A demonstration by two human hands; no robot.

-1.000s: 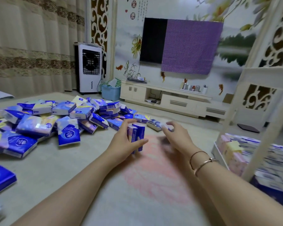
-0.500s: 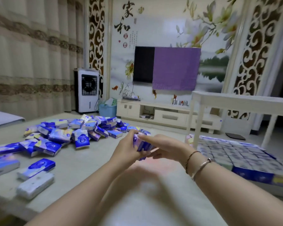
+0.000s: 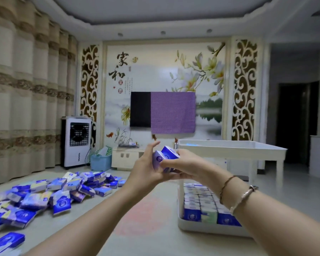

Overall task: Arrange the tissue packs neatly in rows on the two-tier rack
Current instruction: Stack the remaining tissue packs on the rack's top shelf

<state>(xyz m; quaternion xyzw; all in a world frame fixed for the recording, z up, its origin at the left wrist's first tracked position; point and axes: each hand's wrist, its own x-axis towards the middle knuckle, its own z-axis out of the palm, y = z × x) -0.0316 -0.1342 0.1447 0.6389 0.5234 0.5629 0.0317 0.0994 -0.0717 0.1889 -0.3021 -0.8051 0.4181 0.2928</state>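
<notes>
Both hands hold a small bunch of blue and white tissue packs (image 3: 164, 157) raised in mid-air at the centre. My left hand (image 3: 146, 169) cups the bunch from the left and below. My right hand (image 3: 183, 166) grips it from the right. To the right stands the white two-tier rack (image 3: 231, 147); its top tier looks bare and its lower tier (image 3: 201, 229) is filled with rows of tissue packs (image 3: 199, 202). A loose heap of tissue packs (image 3: 50, 193) lies on the pale surface at the left.
One stray pack (image 3: 7, 241) lies near the front left edge. A white air cooler (image 3: 76, 141), a blue basket (image 3: 101, 161) and a low TV cabinet (image 3: 126, 157) stand at the far wall. Curtains hang along the left.
Both hands came together on the packs and lifted them up from the surface. The view tilted upward, so the rack's top tier now shows at the right.
</notes>
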